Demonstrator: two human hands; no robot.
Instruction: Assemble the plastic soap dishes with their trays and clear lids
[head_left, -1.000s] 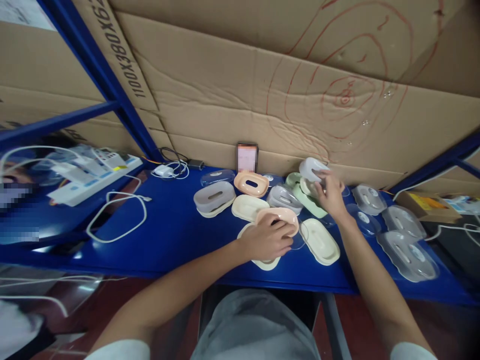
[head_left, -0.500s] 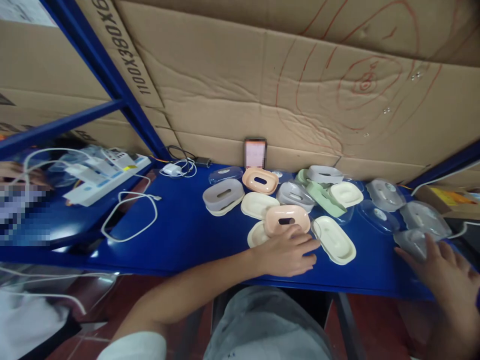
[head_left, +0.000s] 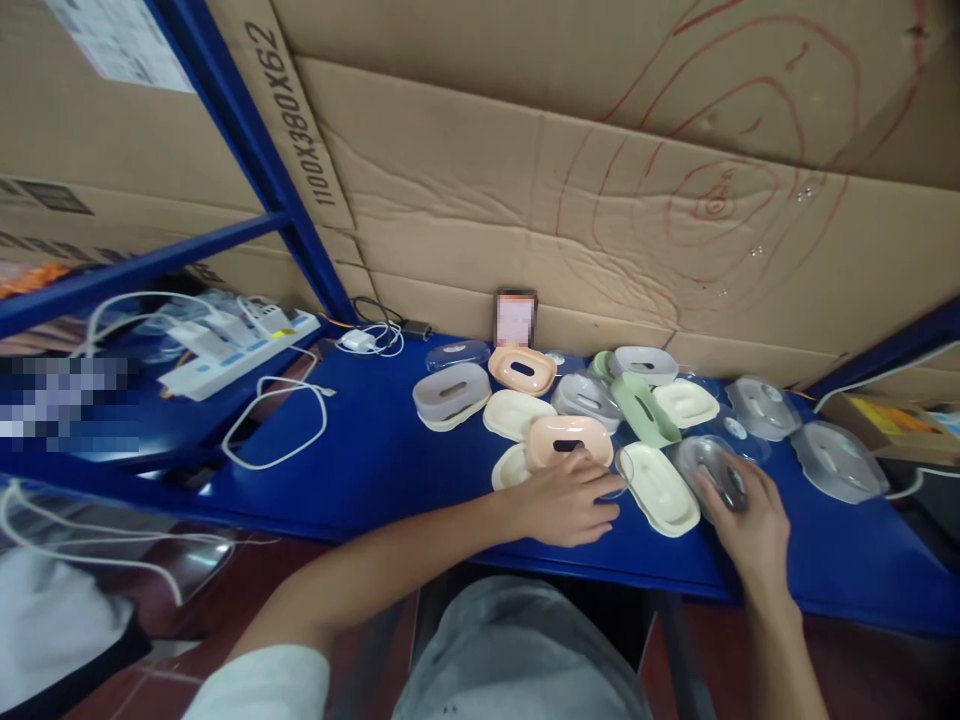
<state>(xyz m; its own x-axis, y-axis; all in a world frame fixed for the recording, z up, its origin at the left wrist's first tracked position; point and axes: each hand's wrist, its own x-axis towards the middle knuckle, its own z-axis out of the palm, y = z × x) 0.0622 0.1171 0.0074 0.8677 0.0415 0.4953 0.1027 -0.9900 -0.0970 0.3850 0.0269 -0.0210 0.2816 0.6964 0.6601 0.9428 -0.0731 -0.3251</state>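
Right hand [head_left: 759, 515] grasps a clear case [head_left: 697, 460] to the right of the pink dish [head_left: 551, 430]

The pink dish lies on the blue table [head_left: 360, 470]. The left hand [head_left: 574, 505] is at its near edge, palm down, fingers loosely bent and spread, fingertips close against the rim; whether they grip it cannot be told. A clear lid [head_left: 627, 468] shows at the dish's right end, beside those fingers.

The clear case sits farther right of the pink dish, with a cream tray [head_left: 664, 490] between the two. The right hand holds the case from its right side, thumb and fingers around its near end.

Behind the pink dish are an orange dish [head_left: 523, 357] and a phone [head_left: 515, 318] propped upright; behind it and to the right, a green piece [head_left: 641, 405]. Behind it and to the left lies a grey case [head_left: 435, 400]. Well to its right stands another clear case [head_left: 838, 460].
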